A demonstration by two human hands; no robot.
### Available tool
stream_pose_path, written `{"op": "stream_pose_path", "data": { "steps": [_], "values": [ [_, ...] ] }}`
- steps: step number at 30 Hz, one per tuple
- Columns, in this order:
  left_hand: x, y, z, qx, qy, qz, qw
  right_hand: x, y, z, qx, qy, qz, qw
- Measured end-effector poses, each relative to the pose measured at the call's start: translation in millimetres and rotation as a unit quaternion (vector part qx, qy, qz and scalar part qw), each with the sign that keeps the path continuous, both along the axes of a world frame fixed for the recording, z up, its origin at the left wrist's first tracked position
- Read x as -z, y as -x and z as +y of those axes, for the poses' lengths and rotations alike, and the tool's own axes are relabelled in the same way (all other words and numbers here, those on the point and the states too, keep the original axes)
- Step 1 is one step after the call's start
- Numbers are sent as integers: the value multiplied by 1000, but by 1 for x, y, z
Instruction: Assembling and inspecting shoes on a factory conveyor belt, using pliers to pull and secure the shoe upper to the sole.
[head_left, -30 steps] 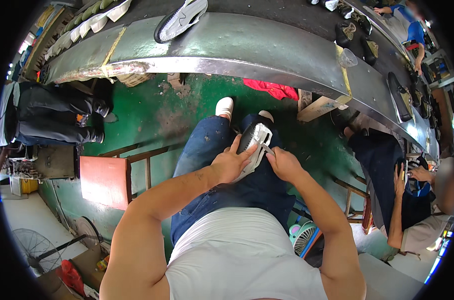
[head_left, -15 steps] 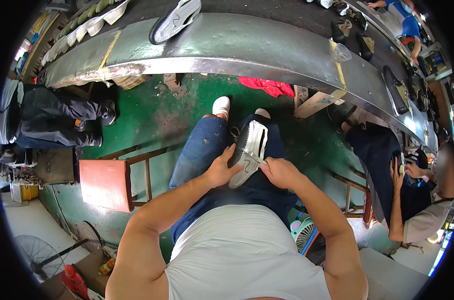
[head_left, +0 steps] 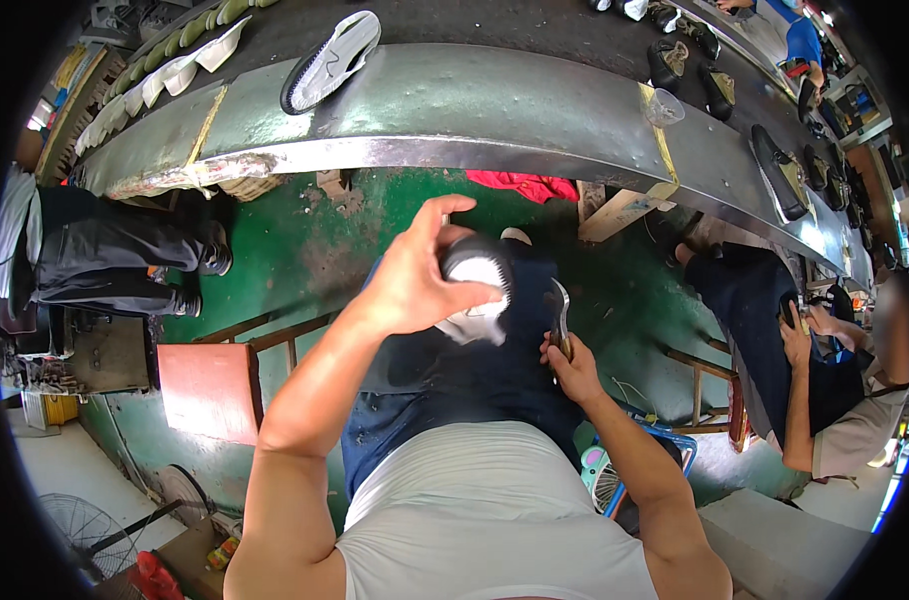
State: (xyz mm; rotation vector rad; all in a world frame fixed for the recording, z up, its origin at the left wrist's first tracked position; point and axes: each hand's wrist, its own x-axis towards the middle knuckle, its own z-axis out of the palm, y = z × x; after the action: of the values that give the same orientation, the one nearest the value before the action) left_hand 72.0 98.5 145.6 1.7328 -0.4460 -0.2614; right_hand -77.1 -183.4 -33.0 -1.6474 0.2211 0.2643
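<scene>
Above my lap, my left hand (head_left: 410, 280) grips a shoe (head_left: 475, 272) with a white upper and a dark sole, its thumb pressed against the white part. The shoe is turned end-on and a little blurred. My right hand (head_left: 577, 375) is closed around the brown handle of a hand tool with a curved metal end (head_left: 563, 315). That tool points away from me, apart from the shoe, over my right thigh. On the bench ahead lies another shoe (head_left: 335, 62), grey-white with a dark sole.
A metal-edged bench (head_left: 425, 150) curves across the front, with dark shoes (head_left: 775, 170) along its right. A stool (head_left: 210, 390) stands left, with a person in dark trousers (head_left: 125, 245) beyond. A seated co-worker (head_left: 805, 380) works at right. Red cloth (head_left: 525, 185) lies under the bench.
My left hand has lifted the shoe from my lap and turned it end-on. My right hand has drawn the tool off the shoe and to the right. The view has shifted slightly.
</scene>
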Motion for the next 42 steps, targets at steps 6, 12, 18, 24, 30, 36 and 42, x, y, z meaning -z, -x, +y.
{"op": "stream_pose_path", "data": {
  "steps": [6,12,18,24,30,36,42],
  "values": [
    [78,-34,-44,29,-209,191,959,-11,-3,0,-46,109,-12,993],
    [118,51,-7,14,-266,84,960,-78,-29,-8,-202,190,61,959],
    [125,76,-19,-82,-198,-135,967,-115,-54,4,-373,216,98,897],
    [148,85,-23,-135,-52,-7,989,-157,-88,22,-450,310,182,818],
    [166,80,-23,-78,263,433,859,-114,-69,48,-364,335,56,867],
    [165,58,-29,-98,206,413,882,-54,-24,70,-173,232,26,957],
    [169,64,-40,-127,139,364,912,-63,-50,38,-182,-3,218,959]
  ]
}}
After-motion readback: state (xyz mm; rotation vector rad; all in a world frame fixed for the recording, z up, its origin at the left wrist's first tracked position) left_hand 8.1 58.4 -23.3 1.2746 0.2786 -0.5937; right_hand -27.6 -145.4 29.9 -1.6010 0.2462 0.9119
